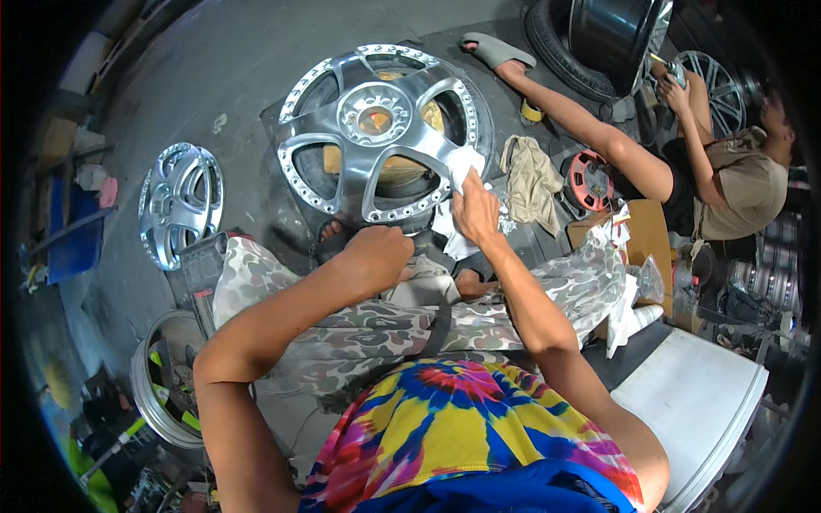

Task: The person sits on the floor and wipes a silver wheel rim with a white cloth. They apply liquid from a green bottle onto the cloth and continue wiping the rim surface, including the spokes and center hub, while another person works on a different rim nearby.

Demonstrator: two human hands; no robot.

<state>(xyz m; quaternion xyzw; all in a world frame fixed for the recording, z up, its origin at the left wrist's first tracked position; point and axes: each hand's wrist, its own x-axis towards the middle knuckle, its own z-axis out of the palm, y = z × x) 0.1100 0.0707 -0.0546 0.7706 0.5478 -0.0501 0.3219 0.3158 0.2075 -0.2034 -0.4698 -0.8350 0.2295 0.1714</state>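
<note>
A polished silver five-spoke wheel face (355, 175) with small holes around its edge lies on a black tyre in front of me. My right hand (476, 208) is closed over a white cloth (463, 164) and presses it against the right edge of the wheel face. More white cloth (453, 238) hangs below that hand. Near the wheel's lower edge, my left hand (380, 259) is curled into a fist over my camouflage trousers. Its fingertips are turned out of sight, so anything inside is hidden.
Another silver wheel face (181, 205) lies at left. A beige cloth (532, 181) and a red reel-like disc (587, 180) are at right. Beyond them, a seated person (740, 184) holds a small object near a dark wheel barrel (611, 38). A white panel (693, 389) stands at lower right.
</note>
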